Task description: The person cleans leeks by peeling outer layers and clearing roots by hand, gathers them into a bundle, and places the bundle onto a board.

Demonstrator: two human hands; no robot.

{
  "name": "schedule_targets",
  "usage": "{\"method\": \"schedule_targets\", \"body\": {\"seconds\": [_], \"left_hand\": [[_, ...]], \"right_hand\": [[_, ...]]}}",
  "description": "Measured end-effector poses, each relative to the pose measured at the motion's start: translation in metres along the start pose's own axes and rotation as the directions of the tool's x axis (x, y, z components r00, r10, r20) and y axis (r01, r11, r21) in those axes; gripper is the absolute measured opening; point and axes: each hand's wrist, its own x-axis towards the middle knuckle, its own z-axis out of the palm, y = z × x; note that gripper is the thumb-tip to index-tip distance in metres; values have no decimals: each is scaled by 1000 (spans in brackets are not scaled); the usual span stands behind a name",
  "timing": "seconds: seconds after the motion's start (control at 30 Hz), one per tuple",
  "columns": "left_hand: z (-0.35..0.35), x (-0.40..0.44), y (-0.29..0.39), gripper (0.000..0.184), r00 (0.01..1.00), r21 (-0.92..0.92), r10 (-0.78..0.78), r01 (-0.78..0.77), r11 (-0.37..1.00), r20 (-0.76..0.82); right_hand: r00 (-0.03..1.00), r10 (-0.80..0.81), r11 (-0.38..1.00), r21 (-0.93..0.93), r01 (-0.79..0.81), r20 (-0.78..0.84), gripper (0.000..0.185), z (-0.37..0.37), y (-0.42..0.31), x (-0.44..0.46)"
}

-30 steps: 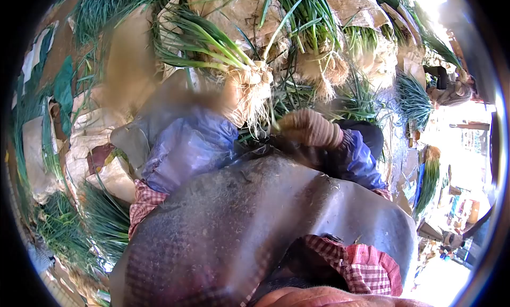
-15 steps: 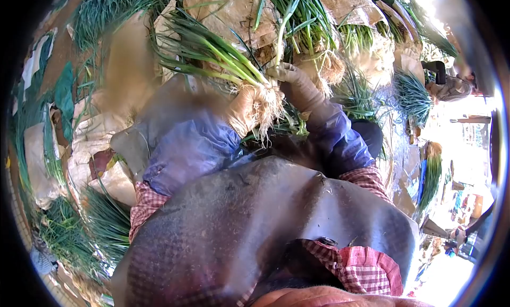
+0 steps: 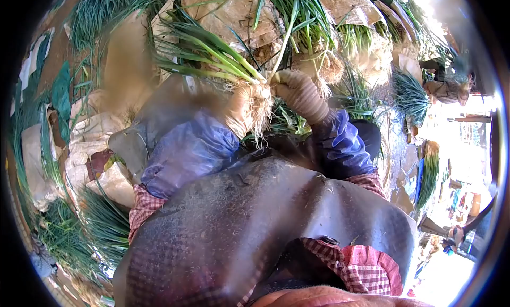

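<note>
My gloved left hand (image 3: 239,113) is closed around a bunch of green onions (image 3: 223,58). Their leaves fan out to the upper left, and pale stringy roots (image 3: 260,115) hang below the fist. Right beside it, my gloved right hand (image 3: 300,93) pinches the low end of a single green onion stalk (image 3: 283,47), which slants upward against the bunch. The right fingertips are close to the left hand, and part of the grip is hidden. More green onions with roots (image 3: 326,68) lie just beyond my right hand.
Brown sheets (image 3: 228,14) lie among onion piles ahead. Heaps of green onions (image 3: 109,17) stand at the upper left, with others (image 3: 103,224) at lower left. A dark apron (image 3: 255,216) covers my lap. Another person's leg (image 3: 478,222) shows at far right.
My right hand has turned, its wrist swinging lower and its fingers closing in beside the left fist. The single stalk now leans its base toward the bunch. My left hand stays almost still.
</note>
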Motion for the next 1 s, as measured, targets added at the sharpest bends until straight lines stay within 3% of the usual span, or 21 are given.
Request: {"method": "schedule_targets", "body": {"seconds": [0.03,0.1,0.17,0.23,0.27,0.33,0.37,0.4,0.43,0.5,0.53,0.57,0.6,0.63,0.7,0.77,0.8,0.83,0.87,0.9,1.0], "left_hand": [[-3,1,-2,19,999,25,-31,32,999,-39],[-7,5,-3,17,996,43,-74,76,996,-49],[-8,6,-1,19,986,55,-159,162,985,-49],[0,4,1,22,989,147,-107,121,982,-101],[9,0,7,23,991,30,-114,112,993,71],[28,-9,24,19,946,-54,-72,93,994,315],[29,-5,33,13,843,-145,-56,157,977,534],[32,-10,35,12,813,-151,-23,136,979,582],[44,-24,39,13,781,-162,9,118,980,625],[49,-28,42,12,780,-226,32,142,964,625],[37,-19,41,12,831,-181,-22,146,973,557],[24,-8,36,12,851,-170,-75,188,967,519],[11,3,32,16,868,-163,-127,231,959,479],[18,-5,31,25,954,-21,-136,147,989,265],[8,2,22,29,954,6,-238,241,970,184],[4,5,13,32,962,-39,-250,256,966,107],[5,8,12,31,976,-38,-207,210,977,61],[10,6,11,30,985,-50,-170,170,984,8],[16,3,12,29,989,113,-118,128,985,-88],[13,6,11,29,990,113,-113,122,986,-86],[6,8,7,31,997,58,-81,81,995,-10]], "right_hand": [[1000,1,1000,1,-1,-4,14,-2,6,0],[977,-59,813,-559,165,203,19,-8,7,2],[958,-139,726,-633,270,249,23,-8,15,1],[983,-13,777,-617,125,182,18,-11,5,-3],[898,287,459,-871,177,334,17,-16,17,2],[874,383,483,-871,87,300,18,-24,53,-1],[839,471,494,-869,5,273,19,-31,60,-3],[850,493,519,-847,-115,186,23,-39,66,-5],[924,368,570,-810,-140,99,29,-45,75,-13],[861,499,550,-734,-399,-95,39,-61,78,0],[840,503,435,-781,-448,-202,47,-73,103,5],[798,516,453,-692,-562,-311,51,-78,87,10],[762,569,402,-703,-586,-310,53,-82,95,14],[724,616,353,-713,-606,-311,56,-87,107,16],[603,780,311,-730,-609,-170,59,-86,131,8],[558,805,266,-715,-646,-204,37,-66,72,11],[727,685,373,-830,-414,-54,34,-66,135,10],[733,678,552,-624,-553,-50,31,-62,122,6],[739,672,680,-359,-640,-46,28,-57,110,2],[807,590,806,-62,-588,18,29,-45,129,-5],[920,376,924,29,-381,113,41,-22,48,-12]]}}
